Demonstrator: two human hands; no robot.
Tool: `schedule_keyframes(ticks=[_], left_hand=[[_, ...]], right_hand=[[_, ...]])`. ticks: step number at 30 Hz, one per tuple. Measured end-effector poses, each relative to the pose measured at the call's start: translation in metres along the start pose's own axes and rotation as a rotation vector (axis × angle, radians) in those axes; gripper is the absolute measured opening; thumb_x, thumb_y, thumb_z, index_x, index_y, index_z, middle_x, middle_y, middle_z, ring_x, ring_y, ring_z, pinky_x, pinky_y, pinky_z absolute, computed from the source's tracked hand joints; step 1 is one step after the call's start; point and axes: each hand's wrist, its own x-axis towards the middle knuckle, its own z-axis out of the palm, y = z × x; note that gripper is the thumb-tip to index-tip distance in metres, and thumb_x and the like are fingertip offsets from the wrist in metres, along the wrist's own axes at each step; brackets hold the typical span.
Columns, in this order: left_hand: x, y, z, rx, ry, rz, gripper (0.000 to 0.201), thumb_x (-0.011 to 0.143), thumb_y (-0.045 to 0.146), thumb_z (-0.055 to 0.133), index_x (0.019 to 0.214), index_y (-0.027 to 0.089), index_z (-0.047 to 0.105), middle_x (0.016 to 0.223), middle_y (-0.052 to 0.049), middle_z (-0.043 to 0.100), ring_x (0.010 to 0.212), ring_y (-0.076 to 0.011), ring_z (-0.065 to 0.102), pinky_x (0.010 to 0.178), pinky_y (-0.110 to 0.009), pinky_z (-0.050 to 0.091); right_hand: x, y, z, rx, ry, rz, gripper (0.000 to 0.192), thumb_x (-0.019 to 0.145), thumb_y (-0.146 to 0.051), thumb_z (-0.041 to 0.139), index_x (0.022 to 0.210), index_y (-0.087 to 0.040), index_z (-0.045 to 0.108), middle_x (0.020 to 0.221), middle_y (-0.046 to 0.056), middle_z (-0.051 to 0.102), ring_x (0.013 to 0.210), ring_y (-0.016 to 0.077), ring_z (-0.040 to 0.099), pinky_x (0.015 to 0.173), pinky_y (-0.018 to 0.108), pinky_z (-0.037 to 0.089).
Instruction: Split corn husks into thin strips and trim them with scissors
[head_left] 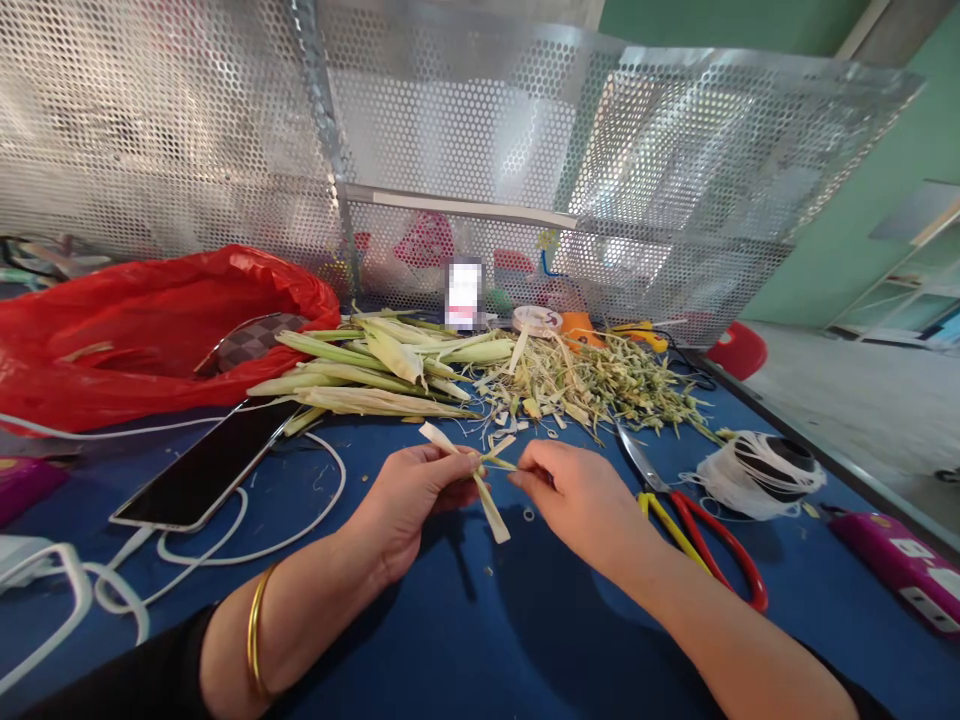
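Between thumb and fingers, my left hand (405,500) pinches a pale corn husk strip (493,508) where several strips cross. One end of it points up to the left, the other hangs down to the right. My right hand (577,490) is closed on the tip of a thin yellow-green strip (498,462) running out sideways from that crossing. Just beyond both hands lie husk scraps (517,395) and a pile of whole corn husks (375,375). The fingertips of my right hand are partly hidden.
Scissors (705,540) with red and yellow handles and a spool of white string (757,475) lie to the right. A phone (210,465) with a white cable (330,505) and a red plastic bag (112,320) are at the left. Perforated metal panels (465,120) stand behind.
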Motion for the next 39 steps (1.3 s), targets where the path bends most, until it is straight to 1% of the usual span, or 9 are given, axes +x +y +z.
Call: schedule_keyframes(ticks=[3,7,10,15,19,22,25,29,39], left_hand=[[-0.001,0.001,0.001,0.014,0.021,0.028,0.014,0.065,0.021,0.073,0.073,0.010,0.068,0.065,-0.004,0.068,0.057,-0.0110,0.062,0.062,-0.022,0.051],[-0.003,0.002,0.002,0.068,-0.013,0.026,0.017,0.062,0.023,0.074,0.072,0.010,0.069,0.064,-0.004,0.067,0.056,-0.0114,0.061,0.060,-0.022,0.050],[-0.005,0.001,0.004,0.184,-0.117,-0.010,0.019,0.058,0.023,0.076,0.072,0.011,0.070,0.064,-0.004,0.067,0.058,-0.0129,0.062,0.061,-0.023,0.050],[-0.011,0.000,0.006,0.299,-0.291,-0.056,0.023,0.056,0.025,0.078,0.072,0.012,0.069,0.065,-0.004,0.068,0.063,-0.0169,0.066,0.067,-0.028,0.052],[-0.015,0.003,0.006,0.298,-0.360,-0.036,0.025,0.058,0.027,0.078,0.076,0.013,0.067,0.069,-0.005,0.070,0.066,-0.0195,0.068,0.072,-0.032,0.052],[-0.017,0.005,0.006,0.239,-0.396,0.006,0.026,0.059,0.024,0.078,0.077,0.016,0.062,0.068,-0.004,0.070,0.065,-0.0206,0.068,0.072,-0.035,0.053],[-0.018,0.006,0.006,0.187,-0.400,0.070,0.027,0.060,0.021,0.077,0.081,0.017,0.061,0.067,-0.003,0.070,0.065,-0.0196,0.067,0.071,-0.033,0.052],[-0.017,0.006,0.005,0.189,-0.340,0.127,0.022,0.064,0.021,0.074,0.084,0.014,0.070,0.075,-0.005,0.072,0.067,-0.0161,0.065,0.072,-0.028,0.050],[-0.009,0.005,0.000,-0.037,-0.194,0.134,0.018,0.065,0.026,0.075,0.079,0.015,0.069,0.078,-0.004,0.071,0.074,-0.0167,0.066,0.080,-0.029,0.050]], right_hand=[[-0.006,-0.001,-0.005,-0.186,0.125,-0.210,0.027,0.090,-0.027,0.049,0.067,-0.018,0.058,0.067,0.000,0.053,0.055,0.0101,0.046,0.050,0.024,0.027],[-0.010,-0.003,-0.005,-0.282,0.254,-0.468,0.028,0.092,-0.024,0.044,0.072,-0.018,0.063,0.069,0.000,0.054,0.055,0.0097,0.045,0.050,0.024,0.027],[-0.010,-0.004,-0.003,-0.207,0.268,-0.521,0.027,0.091,-0.021,0.045,0.074,-0.019,0.066,0.070,0.001,0.055,0.056,0.0096,0.046,0.052,0.023,0.030],[0.000,-0.002,-0.005,0.238,0.117,-0.269,0.013,0.084,-0.021,0.059,0.073,-0.019,0.066,0.075,0.000,0.059,0.064,0.0098,0.052,0.059,0.022,0.037],[0.010,0.004,-0.004,0.609,-0.074,0.054,0.013,0.072,-0.024,0.069,0.063,-0.017,0.063,0.062,-0.003,0.056,0.057,0.0090,0.046,0.055,0.023,0.035],[0.014,0.009,0.001,0.893,-0.260,0.245,0.019,0.067,-0.031,0.072,0.062,-0.016,0.061,0.053,-0.006,0.050,0.051,0.0079,0.041,0.050,0.023,0.031],[0.015,0.013,0.006,1.057,-0.351,0.355,0.028,0.065,-0.038,0.072,0.060,-0.016,0.055,0.047,-0.008,0.041,0.043,0.0056,0.031,0.043,0.022,0.019],[0.015,0.013,0.013,1.135,-0.373,0.421,0.035,0.065,-0.042,0.071,0.056,-0.018,0.047,0.044,-0.011,0.032,0.041,0.0038,0.017,0.042,0.023,0.008],[0.003,-0.003,0.026,1.168,-0.365,0.420,0.031,0.074,-0.043,0.063,0.063,-0.019,0.046,0.050,-0.011,0.023,0.043,0.0053,0.012,0.042,0.023,0.008]])
